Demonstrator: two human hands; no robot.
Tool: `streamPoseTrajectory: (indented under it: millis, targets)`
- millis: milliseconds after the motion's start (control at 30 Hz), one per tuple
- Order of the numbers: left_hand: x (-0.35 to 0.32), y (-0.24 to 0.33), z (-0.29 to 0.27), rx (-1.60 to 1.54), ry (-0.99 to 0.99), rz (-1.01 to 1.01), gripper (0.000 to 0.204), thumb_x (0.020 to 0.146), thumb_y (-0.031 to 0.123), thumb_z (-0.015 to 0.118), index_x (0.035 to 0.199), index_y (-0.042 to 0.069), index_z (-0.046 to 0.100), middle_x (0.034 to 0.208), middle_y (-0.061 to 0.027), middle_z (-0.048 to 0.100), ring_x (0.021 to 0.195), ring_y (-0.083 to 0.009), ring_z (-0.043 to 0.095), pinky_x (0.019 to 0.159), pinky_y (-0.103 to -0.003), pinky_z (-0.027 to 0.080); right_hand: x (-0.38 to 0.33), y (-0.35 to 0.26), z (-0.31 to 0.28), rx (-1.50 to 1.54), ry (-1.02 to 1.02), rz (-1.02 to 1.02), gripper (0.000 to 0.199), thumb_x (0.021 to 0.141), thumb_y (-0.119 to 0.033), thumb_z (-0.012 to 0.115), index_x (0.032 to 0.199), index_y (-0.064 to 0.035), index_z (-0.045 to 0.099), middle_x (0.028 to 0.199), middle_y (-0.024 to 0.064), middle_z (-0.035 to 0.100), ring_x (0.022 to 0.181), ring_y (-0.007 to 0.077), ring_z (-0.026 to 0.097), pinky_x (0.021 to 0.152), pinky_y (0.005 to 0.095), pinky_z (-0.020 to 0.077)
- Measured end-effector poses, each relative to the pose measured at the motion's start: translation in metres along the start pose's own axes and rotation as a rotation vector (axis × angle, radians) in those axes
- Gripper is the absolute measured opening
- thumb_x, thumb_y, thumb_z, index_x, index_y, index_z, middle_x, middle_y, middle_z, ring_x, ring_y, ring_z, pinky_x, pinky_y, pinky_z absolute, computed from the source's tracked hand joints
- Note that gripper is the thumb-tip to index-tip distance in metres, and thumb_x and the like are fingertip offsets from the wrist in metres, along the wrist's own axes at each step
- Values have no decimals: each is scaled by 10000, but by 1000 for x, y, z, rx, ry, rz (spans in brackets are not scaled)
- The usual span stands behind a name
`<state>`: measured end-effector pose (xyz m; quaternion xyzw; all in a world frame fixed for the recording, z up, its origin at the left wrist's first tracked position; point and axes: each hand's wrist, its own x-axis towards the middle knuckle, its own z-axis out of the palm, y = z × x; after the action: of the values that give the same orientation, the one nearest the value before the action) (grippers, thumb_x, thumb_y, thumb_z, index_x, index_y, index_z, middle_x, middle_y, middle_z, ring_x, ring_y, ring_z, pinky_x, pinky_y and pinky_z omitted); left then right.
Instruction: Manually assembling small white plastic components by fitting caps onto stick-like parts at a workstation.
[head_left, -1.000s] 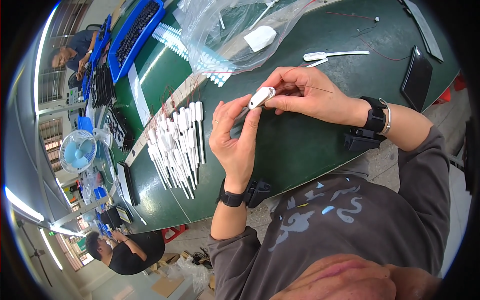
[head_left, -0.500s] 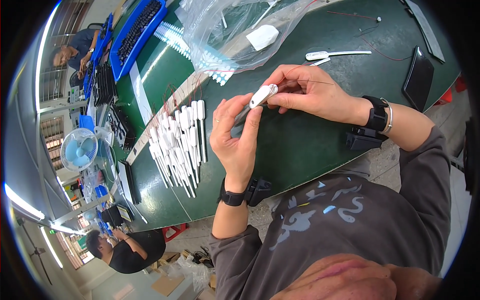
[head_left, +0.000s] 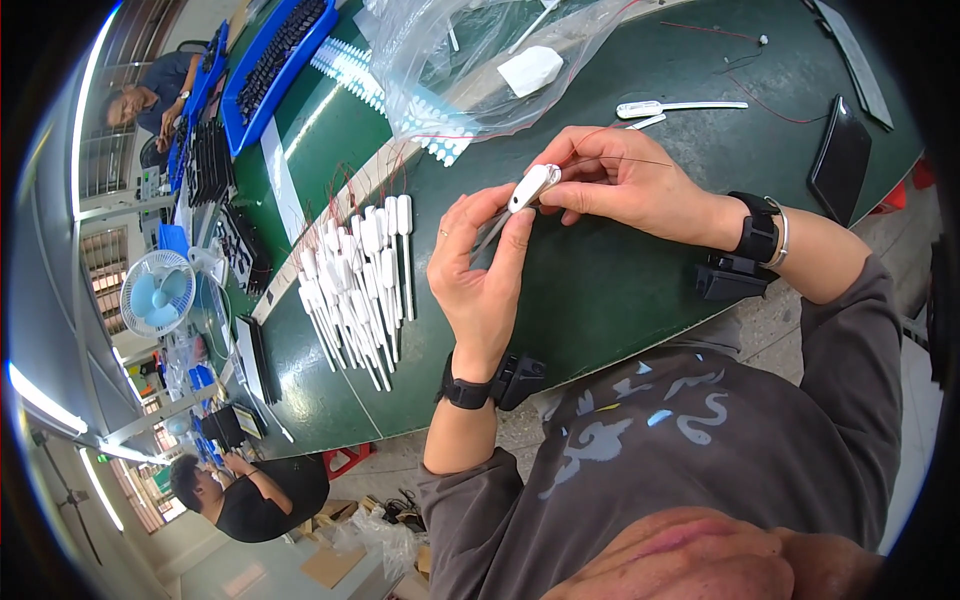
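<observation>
Both my hands meet over the green table (head_left: 600, 290) around one small white plastic stick-shaped part (head_left: 530, 187). My left hand (head_left: 485, 275) pinches its lower thin end between thumb and fingers. My right hand (head_left: 625, 180) grips its wider white head, and a thin red wire (head_left: 600, 133) runs over the fingers. To the left lies a pile of several similar white parts (head_left: 360, 280) with thin stems. I wear a black band on each wrist.
A clear plastic bag (head_left: 480, 60) with white pieces lies at the far side. Two loose white parts (head_left: 680, 107) and a dark phone (head_left: 840, 160) lie to the right. Blue trays (head_left: 275, 60) and a small fan (head_left: 157, 293) stand on the left, with other people working nearby.
The hands stay together on the white part with only slight finger shifts. The rest of the table is unchanged.
</observation>
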<state>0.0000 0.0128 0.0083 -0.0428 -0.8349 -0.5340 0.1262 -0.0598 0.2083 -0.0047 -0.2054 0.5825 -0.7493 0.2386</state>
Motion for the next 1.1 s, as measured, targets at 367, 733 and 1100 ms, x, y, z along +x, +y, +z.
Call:
streamPoseTrajectory:
  millis: [367, 733, 1100]
  targets:
    - [0, -3, 1, -16, 1, -9, 213, 837, 27, 740, 1047, 17, 708, 1015, -108, 701, 910, -200, 670, 817, -293, 530, -2, -2, 2, -33, 6, 17, 192, 955, -71, 628, 1133, 1, 624, 1054, 36, 655, 928, 76, 631, 777, 232, 557]
    - [0, -1, 0, 100, -13, 47, 221, 825, 18, 748, 1042, 5, 710, 978, -119, 712, 884, -203, 678, 798, -302, 549, -1, -3, 3, -45, 1, 5, 236, 959, -81, 627, 1181, -2, 609, 1061, 40, 664, 929, 80, 637, 773, 233, 558]
    - [1, -2, -1, 127, 33, 72, 223, 824, -7, 732, 1045, 4, 702, 944, -112, 702, 846, -196, 669, 784, -297, 553, -4, -9, 2, 4, 69, -45, 256, 976, -106, 610, 1208, -3, 575, 1029, 81, 687, 900, 117, 672, 762, 242, 568]
